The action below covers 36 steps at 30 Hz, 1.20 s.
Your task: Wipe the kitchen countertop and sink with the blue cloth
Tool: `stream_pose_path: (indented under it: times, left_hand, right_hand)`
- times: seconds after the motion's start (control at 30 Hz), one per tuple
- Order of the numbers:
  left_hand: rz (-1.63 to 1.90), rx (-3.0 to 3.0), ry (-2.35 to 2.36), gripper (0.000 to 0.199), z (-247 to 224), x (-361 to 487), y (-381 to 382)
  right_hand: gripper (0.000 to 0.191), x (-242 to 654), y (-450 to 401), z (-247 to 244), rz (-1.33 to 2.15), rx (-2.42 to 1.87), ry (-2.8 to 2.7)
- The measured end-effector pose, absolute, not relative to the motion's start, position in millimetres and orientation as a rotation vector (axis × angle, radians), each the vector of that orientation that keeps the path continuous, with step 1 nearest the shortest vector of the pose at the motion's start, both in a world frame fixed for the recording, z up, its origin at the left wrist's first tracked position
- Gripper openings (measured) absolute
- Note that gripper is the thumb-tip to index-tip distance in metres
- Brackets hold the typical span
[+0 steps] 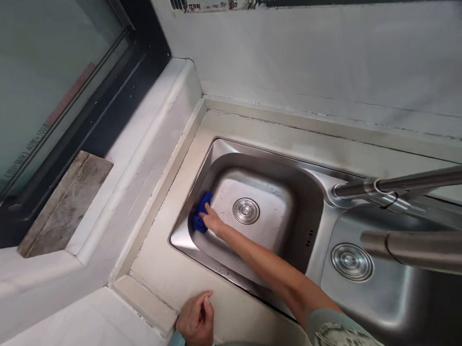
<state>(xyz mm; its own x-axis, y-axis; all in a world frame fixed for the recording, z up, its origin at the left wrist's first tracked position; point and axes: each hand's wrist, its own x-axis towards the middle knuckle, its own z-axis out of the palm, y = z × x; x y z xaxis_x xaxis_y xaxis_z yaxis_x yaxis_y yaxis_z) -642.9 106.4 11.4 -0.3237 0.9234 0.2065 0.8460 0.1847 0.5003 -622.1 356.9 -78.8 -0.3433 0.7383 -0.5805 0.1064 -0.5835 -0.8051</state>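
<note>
With my right hand (pixel 212 219) I press a blue cloth (pixel 199 222) against the inner left wall of the steel sink basin (pixel 306 173). The fingers are closed on the cloth, and part of it lies hidden under them. A round drain strainer (pixel 246 211) sits in the basin floor just right of that hand, with some water drops around it. My left hand (pixel 197 318) is curled in a loose fist by the front edge of the counter (pixel 162 247), and nothing shows in it.
A metal faucet (pixel 404 182) reaches in from the right over the second basin (pixel 388 305), which has its own strainer (pixel 351 261). On the left, a stone slab piece (pixel 66 203) rests on the ledge beside a dark window frame (pixel 139 66). A white wall (pixel 322 58) rises behind.
</note>
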Motion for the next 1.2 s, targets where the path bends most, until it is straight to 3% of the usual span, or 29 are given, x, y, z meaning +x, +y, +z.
stream_pose_path:
  times: [0.2, 0.37, 0.47, 0.57, 0.93, 1.07, 1.2]
  left_hand:
    - [0.805, 1.761, 2.356, 0.024, 12, -641, 110]
    - [0.771, 1.756, 2.384, 0.023, 16, -639, 112]
    - [0.778, 1.780, 2.363, 0.023, 19, -639, 113]
    - [0.790, 1.813, 2.340, 0.022, 19, -640, 113]
    - [0.847, 1.909, 2.325, 0.018, 23, -639, 119]
    - [0.881, 1.967, 2.324, 0.017, 23, -639, 122]
    - [0.891, 1.982, 2.340, 0.017, 21, -640, 123]
  right_hand:
    - [0.052, -574, 294, -30, 2.043, -1.206, -1.515]
    - [0.045, -457, 266, 14, 1.741, -1.017, -2.210]
    - [0.031, -386, 249, 36, 1.619, -1.071, -2.466]
    - [0.029, -360, 238, 44, 1.512, -0.997, -2.606]
    - [0.028, -493, 276, 2, 1.474, -0.857, -2.390]
    - [0.032, -565, 302, -13, 1.640, -1.064, -2.239]
    - [0.044, -574, 307, -28, 1.775, -1.267, -2.270]
